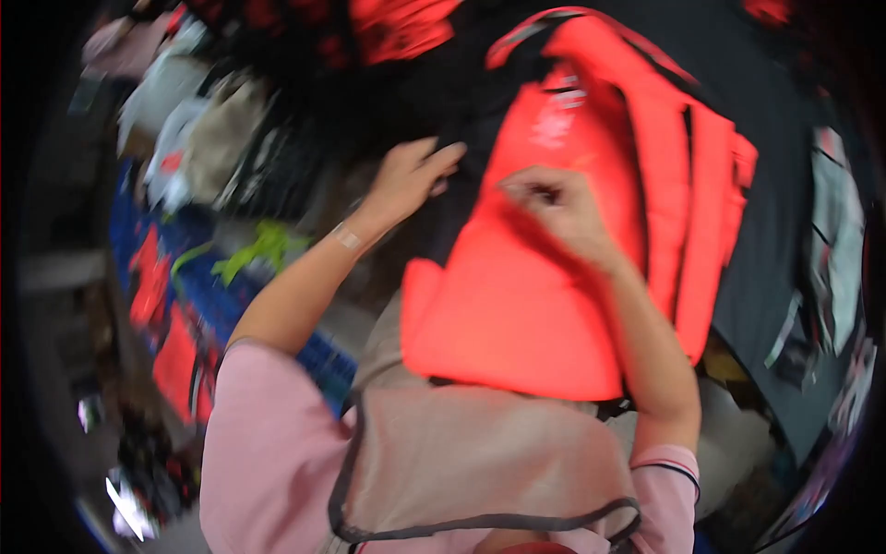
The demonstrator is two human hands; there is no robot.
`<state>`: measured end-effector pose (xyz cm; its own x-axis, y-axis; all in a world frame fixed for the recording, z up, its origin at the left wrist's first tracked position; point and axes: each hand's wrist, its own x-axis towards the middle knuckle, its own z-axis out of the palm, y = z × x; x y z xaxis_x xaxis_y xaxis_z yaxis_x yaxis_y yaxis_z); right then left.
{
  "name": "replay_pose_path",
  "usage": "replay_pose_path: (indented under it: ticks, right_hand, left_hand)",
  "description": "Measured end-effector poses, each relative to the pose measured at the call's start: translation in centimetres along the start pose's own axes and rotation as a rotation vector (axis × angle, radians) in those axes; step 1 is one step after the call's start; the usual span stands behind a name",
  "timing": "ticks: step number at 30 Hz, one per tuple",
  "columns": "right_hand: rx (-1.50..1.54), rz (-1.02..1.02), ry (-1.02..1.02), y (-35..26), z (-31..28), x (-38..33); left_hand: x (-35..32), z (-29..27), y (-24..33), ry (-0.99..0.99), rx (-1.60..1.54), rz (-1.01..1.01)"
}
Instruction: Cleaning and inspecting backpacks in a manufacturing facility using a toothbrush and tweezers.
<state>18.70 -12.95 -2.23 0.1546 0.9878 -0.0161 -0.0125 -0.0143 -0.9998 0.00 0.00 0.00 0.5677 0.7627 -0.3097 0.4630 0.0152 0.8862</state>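
A bright red-orange backpack [517,305] lies in front of me, its lower end close to my lap and its straps and side panels toward the right. My right hand [568,208] is over its front face, with fingers curled into a pinch. A small dark spot shows between those fingertips, too blurred to name. Just left of the backpack, over dark cloth, hovers my left hand [411,180]. Its thumb and fingers are apart, and nothing shows in them.
A dark table surface [766,277] spreads to the right, with a grey-white strip of material [835,240] along its edge. At left are pale bundles [221,138], a blue container [323,360], green straps [263,249] and red pieces [175,360]. More red fabric [401,28] lies at the far side.
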Motion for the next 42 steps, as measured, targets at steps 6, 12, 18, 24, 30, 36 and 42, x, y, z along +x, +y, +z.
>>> replay_pose_path:
  ticks: [6, 12, 18, 24, 30, 36, 42]
  right_hand:
    - [0.1, -0.073, 0.265, -7.8, -4.7, -2.9]
    - [-0.216, -0.248, 0.87, -14.3, -13.7, -8.1]
    - [-0.487, 0.039, 1.21, -9.3, -23.6, -17.0]
    - [-0.679, 0.289, 1.299, -4.0, -27.1, -19.9]
    - [-0.838, 0.212, 1.428, -0.7, -30.9, -21.5]
    - [-1.336, 0.651, 1.522, -3.4, -30.9, -27.5]
    - [-1.313, 0.806, 1.563, -0.4, -30.2, -33.7]
  left_hand:
    - [3.8, 1.4, 1.9, 0.007, -0.145, 0.244]
    - [8.1, 2.4, 4.4, 0.003, -0.016, 0.416]
    - [9.5, 3.8, 6.9, 0.141, 0.626, 0.581]
    - [7.2, 7.9, 12.6, 0.049, 0.782, 1.139]
    - [4.8, 19.8, 17.9, -0.308, 0.647, 1.353]
    - [4.7, 26.2, 18.2, -0.317, 1.057, 1.247]
    - [4.3, 25.1, 15.7, -0.428, 1.181, 1.29]
